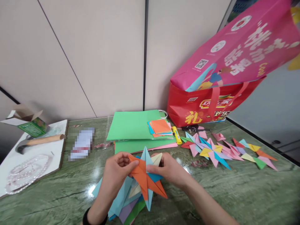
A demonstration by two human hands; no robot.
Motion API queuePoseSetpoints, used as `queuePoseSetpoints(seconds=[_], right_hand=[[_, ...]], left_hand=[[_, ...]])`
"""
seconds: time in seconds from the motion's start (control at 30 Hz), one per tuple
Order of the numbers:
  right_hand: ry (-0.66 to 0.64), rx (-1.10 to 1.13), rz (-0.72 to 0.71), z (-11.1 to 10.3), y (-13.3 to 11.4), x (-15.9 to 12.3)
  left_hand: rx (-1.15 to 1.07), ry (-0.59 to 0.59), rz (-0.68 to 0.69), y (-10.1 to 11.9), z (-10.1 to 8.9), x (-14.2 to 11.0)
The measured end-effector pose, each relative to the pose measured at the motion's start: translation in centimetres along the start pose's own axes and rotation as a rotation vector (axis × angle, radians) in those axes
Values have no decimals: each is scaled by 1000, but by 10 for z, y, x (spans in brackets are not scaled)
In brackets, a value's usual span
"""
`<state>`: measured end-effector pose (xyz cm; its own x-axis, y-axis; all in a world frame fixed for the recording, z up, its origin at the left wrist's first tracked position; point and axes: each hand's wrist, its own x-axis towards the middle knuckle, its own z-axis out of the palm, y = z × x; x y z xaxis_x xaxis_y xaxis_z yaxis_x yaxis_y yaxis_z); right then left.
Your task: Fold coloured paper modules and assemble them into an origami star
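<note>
Between my two hands is a folded paper star (146, 178) with orange, light blue, cream and darker blue points. My left hand (117, 168) pinches an orange point on its left side. On the other side, my right hand (170, 168) grips it with the thumb on the front, near the cream and blue points; the fingers behind are hidden. Below the star, loose sheets of coloured paper (119, 197) in light blue, purple and green lie on the table, partly covered by my left forearm.
Several finished paper stars (212, 150) lie at the right. Green paper packs (133, 125) with small coloured squares (160, 127) and a yellow glue stick (177, 135) are behind my hands. A red bag (182, 106) stands behind. At left, a hammer (44, 139) and beads (28, 173) rest on a white board.
</note>
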<state>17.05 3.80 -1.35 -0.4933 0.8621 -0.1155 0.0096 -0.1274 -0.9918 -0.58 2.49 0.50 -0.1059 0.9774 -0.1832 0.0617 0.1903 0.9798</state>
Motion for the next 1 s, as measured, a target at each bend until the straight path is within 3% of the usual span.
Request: queuePoseSetpoints(seconds=[0.3,0.5,0.7,0.87,1.0], right_hand=[[27,37,-10,-1,3,-1],[30,-6,-34,-2,-1,-1],[44,-81,-57,-2,-5,-3],[47,-155,-12,-2,-5,-4],[48,-197,32,-2,-4,-4]], left_hand=[[-29,-15,-36,0,0,0],[-13,-41,49,2,1,-1],[26,-55,25,5,1,-3],[169,-170,77,7,1,-3],[317,-170,119,6,3,-3]])
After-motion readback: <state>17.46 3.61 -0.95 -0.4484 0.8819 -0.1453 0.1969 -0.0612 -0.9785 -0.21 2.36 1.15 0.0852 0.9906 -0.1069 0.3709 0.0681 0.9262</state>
